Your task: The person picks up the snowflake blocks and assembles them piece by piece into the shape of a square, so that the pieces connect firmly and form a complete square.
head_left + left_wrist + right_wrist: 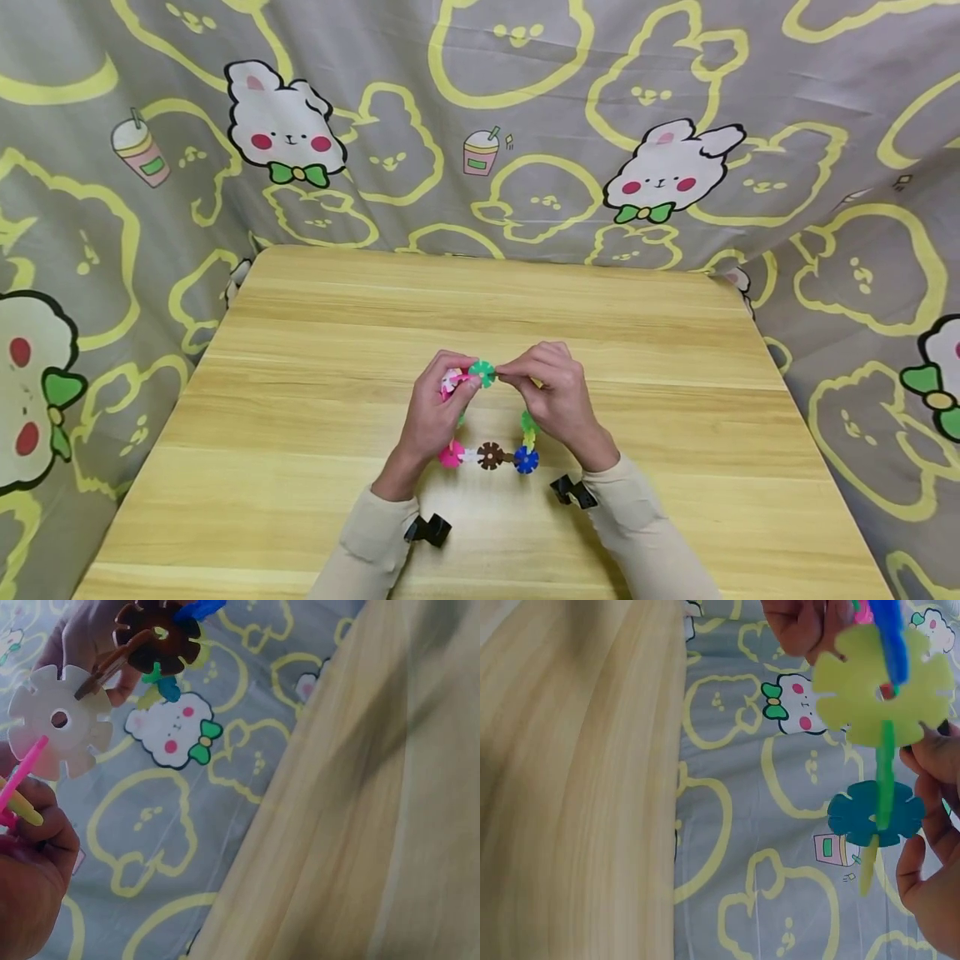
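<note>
Both hands hold a ring of interlocking snowflake discs just above the wooden table (300,400). My left hand (438,400) pinches the pink and white discs (452,381) at the ring's top left. My right hand (551,387) pinches the piece just right of the green disc (482,372) at the top. Below hang a pink disc (451,455), a brown disc (491,455) and a blue disc (526,459). The left wrist view shows a white disc (60,720) and the brown disc (159,634) close up. A yellow-green disc (881,682) and a teal disc (875,814) fill the right wrist view.
A grey cloth (525,125) printed with yellow outlines and white rabbits hangs behind and around the table. Black wrist straps (427,528) sit on both beige sleeves. The table's far edge (487,254) meets the cloth.
</note>
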Demonstrator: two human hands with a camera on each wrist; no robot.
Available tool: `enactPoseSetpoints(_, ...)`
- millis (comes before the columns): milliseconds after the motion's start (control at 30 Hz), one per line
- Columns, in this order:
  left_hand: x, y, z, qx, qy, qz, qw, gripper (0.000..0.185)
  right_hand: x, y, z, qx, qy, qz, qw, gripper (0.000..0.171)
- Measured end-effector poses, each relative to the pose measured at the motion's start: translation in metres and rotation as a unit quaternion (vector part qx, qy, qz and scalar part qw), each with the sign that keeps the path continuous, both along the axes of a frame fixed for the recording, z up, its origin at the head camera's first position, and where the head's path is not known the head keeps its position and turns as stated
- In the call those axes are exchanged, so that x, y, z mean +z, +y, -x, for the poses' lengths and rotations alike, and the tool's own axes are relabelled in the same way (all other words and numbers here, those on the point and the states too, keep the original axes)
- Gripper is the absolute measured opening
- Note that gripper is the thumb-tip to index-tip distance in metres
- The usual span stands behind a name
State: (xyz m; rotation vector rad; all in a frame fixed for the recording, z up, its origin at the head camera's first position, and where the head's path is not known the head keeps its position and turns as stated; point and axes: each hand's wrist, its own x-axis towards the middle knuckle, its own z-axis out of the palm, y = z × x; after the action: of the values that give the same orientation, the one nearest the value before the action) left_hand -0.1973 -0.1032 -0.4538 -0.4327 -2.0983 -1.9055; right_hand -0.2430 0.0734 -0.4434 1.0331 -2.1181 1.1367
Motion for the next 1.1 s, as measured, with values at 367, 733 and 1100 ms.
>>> enactPoseSetpoints(367, 0.006, -0.002, -0.003, 0.032, 0.003, 0.015, 0.9994, 0.021, -0.001, 0.009, 0.000, -0.011, -0.081, 0.000, 0.997, 0.030)
enactPoseSetpoints(733, -0.015, -0.009, 0.008, 0.060, 0.019, -0.008, 0.9980, 0.024, -0.012, 0.023, -0.007, -0.093, -0.376, 0.048, 0.921, 0.025)
enactPoseSetpoints(1100, -0.004, -0.008, 0.003, 0.050, -0.001, -0.020, 0.9986, 0.023, -0.019, 0.023, -0.009, -0.042, -0.474, 0.135, 0.869, 0.021)
